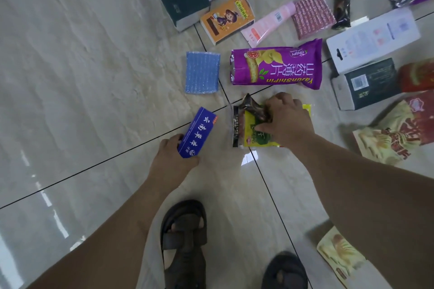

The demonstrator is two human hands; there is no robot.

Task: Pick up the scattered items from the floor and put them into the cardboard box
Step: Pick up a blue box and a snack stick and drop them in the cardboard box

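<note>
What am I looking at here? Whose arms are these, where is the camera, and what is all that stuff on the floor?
There is no machine here: these are a person's own bare arms. The one picture comes from a camera worn on the head, looking down, so you also see the sandalled feet below.

The tiled floor is strewn with packaged goods to be collected: a purple snack bag, a blue sponge, an orange box, a pink tube, dark boxes and more.

The left hand holds a blue box in its grip. The right hand grips a dark wrapper and presses on a yellow packet. The cardboard box meant to receive everything is not in view.
</note>
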